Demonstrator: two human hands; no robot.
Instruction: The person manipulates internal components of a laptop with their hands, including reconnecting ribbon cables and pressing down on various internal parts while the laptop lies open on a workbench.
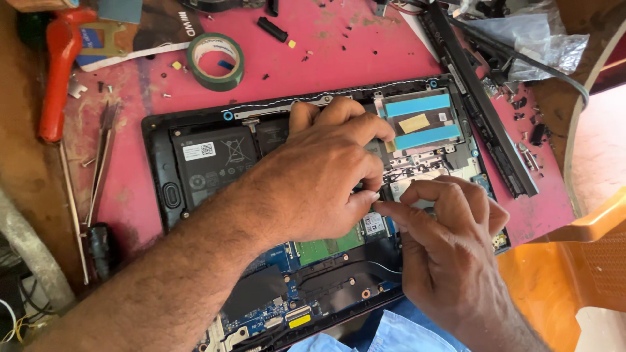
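Black opened laptop (195,163) lies bottom-up on a pink mat (365,58), internals exposed. Left hand (319,176) curled over its middle; right hand (443,241) at 4 o'clock, fingertips pinched and meeting the left thumb. Whatever they grip is hidden. Green tape roll (216,61) at 11 o'clock.
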